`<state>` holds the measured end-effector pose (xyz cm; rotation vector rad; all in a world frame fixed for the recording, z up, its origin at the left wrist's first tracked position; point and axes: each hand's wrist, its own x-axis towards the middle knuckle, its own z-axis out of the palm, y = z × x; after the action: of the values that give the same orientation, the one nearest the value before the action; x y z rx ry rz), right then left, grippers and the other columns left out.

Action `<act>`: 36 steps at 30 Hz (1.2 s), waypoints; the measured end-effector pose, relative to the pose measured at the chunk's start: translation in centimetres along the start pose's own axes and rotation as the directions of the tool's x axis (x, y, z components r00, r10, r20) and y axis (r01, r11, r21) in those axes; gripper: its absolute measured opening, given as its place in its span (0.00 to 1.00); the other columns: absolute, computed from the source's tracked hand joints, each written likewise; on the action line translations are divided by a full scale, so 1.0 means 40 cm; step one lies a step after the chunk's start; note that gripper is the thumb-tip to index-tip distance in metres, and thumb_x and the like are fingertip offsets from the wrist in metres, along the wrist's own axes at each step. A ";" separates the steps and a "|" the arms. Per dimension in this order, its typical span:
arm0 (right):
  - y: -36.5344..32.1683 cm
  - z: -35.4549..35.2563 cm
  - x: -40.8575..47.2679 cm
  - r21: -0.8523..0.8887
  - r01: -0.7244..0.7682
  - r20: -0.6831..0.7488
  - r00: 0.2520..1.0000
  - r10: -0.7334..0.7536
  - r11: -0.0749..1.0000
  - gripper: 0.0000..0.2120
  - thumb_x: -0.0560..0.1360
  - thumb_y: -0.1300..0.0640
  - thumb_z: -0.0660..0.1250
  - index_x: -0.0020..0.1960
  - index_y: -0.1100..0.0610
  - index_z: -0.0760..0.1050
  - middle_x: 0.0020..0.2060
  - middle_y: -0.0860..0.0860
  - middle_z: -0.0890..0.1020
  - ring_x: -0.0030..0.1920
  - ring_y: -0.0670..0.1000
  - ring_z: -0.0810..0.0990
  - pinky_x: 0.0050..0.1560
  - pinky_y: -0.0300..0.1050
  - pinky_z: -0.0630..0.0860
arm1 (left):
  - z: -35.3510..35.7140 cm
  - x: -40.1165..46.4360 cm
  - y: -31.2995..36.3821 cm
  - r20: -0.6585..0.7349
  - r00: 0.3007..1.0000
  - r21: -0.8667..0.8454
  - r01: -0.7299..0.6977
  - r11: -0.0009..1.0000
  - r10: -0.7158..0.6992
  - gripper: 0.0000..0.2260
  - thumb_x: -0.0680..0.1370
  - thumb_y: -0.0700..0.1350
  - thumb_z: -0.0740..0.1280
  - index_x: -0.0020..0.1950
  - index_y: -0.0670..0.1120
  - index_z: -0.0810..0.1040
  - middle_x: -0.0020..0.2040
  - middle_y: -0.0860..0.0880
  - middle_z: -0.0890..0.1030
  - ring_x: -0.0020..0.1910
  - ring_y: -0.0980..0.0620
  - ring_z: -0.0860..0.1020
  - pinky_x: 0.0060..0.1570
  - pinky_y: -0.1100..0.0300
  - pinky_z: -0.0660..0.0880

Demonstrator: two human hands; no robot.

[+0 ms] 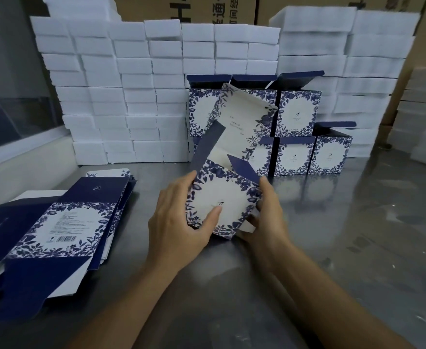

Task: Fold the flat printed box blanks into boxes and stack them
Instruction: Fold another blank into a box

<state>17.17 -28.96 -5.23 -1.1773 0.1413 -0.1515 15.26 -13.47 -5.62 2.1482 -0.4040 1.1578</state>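
Both hands on one half-formed box (223, 197), held just above the middle of the steel bench (332, 235). Left hand (179, 222) wrapped round the box's left edge, thumb pressed flat on the printed front panel. Right hand (267, 217) curled round the lower right corner, fingers tucked under a pale bottom flap. Box tilted, top open, tall lid panel leaning away toward the far side, two navy side flaps sticking up.

Toward the bench's left edge, a fanned pile of flat blanks (55, 230), top one showing a barcode and leafy blue border. Toward the far edge, finished boxes (297, 137) stacked in two tiers, lids standing open. Behind them, along the back, a wall of white foam blocks (121, 96), with brown cartons (222, 8) above that.
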 end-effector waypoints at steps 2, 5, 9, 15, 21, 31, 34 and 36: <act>-0.010 -0.002 0.002 0.050 -0.057 0.008 0.998 0.056 0.997 0.21 0.74 0.32 0.64 0.59 0.43 0.79 0.48 0.40 0.86 0.50 0.46 0.86 0.52 0.59 0.82 | -0.003 0.005 0.008 0.002 1.000 -0.031 -0.015 0.999 0.015 0.30 0.75 0.59 0.63 0.75 0.47 0.68 0.59 0.51 0.76 0.56 0.52 0.76 0.49 0.61 0.72; -0.020 0.004 -0.004 0.016 0.005 0.021 1.000 -0.006 1.000 0.22 0.73 0.33 0.65 0.59 0.46 0.80 0.51 0.46 0.87 0.52 0.50 0.86 0.58 0.59 0.81 | -0.010 0.008 0.019 0.014 0.999 -0.080 -0.044 0.996 0.045 0.31 0.76 0.58 0.63 0.78 0.50 0.63 0.53 0.54 0.73 0.50 0.58 0.74 0.46 0.70 0.69; -0.037 0.013 -0.006 -0.121 0.127 0.032 0.992 -0.124 0.984 0.30 0.64 0.28 0.64 0.59 0.44 0.78 0.56 0.46 0.85 0.60 0.52 0.82 0.67 0.60 0.73 | -0.008 0.003 0.015 0.059 0.998 -0.192 -0.024 0.981 0.036 0.31 0.76 0.59 0.63 0.78 0.54 0.61 0.50 0.55 0.71 0.48 0.60 0.74 0.48 0.74 0.68; -0.047 0.000 -0.012 -0.265 0.258 0.076 0.966 -0.247 0.929 0.13 0.69 0.29 0.62 0.47 0.34 0.76 0.51 0.43 0.84 0.56 0.45 0.81 0.66 0.56 0.74 | -0.003 0.001 0.003 0.081 0.996 -0.237 0.054 0.970 -0.036 0.19 0.78 0.59 0.58 0.62 0.50 0.76 0.51 0.52 0.73 0.49 0.59 0.75 0.47 0.74 0.67; -0.039 -0.004 -0.032 -0.228 0.380 0.124 0.925 -0.360 0.897 0.11 0.78 0.43 0.67 0.55 0.48 0.77 0.43 0.40 0.82 0.42 0.36 0.79 0.46 0.35 0.74 | -0.011 0.017 0.014 -0.036 0.976 -0.365 0.186 0.912 -0.213 0.05 0.80 0.53 0.58 0.49 0.52 0.67 0.38 0.58 0.74 0.36 0.56 0.74 0.38 0.54 0.73; -0.051 -0.009 -0.063 -0.409 0.677 0.171 0.715 -0.677 0.612 0.17 0.70 0.40 0.71 0.55 0.47 0.78 0.54 0.48 0.80 0.58 0.48 0.78 0.59 0.55 0.77 | 0.011 0.004 -0.028 0.224 0.852 -0.494 0.518 0.699 -0.473 0.19 0.84 0.46 0.58 0.33 0.47 0.62 0.25 0.50 0.62 0.28 0.48 0.62 0.31 0.49 0.65; -0.050 -0.008 -0.064 -0.434 0.705 0.181 0.677 -0.713 0.560 0.16 0.70 0.39 0.70 0.54 0.45 0.77 0.53 0.46 0.80 0.59 0.48 0.78 0.60 0.54 0.75 | 0.014 0.002 -0.037 0.244 0.854 -0.468 0.518 0.716 -0.459 0.20 0.84 0.49 0.58 0.33 0.47 0.60 0.24 0.54 0.60 0.27 0.49 0.61 0.31 0.51 0.63; -0.049 -0.007 -0.064 -0.432 0.709 0.177 0.673 -0.718 0.558 0.15 0.70 0.39 0.70 0.54 0.43 0.77 0.54 0.45 0.79 0.60 0.49 0.77 0.62 0.53 0.75 | 0.019 0.005 -0.038 0.248 0.850 -0.455 0.526 0.719 -0.465 0.20 0.84 0.47 0.58 0.32 0.47 0.59 0.24 0.53 0.61 0.28 0.50 0.61 0.31 0.51 0.63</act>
<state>14.51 -29.46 -3.43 -1.6778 -0.3289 -0.9090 16.68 -12.83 -6.37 1.6955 -0.1339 0.5341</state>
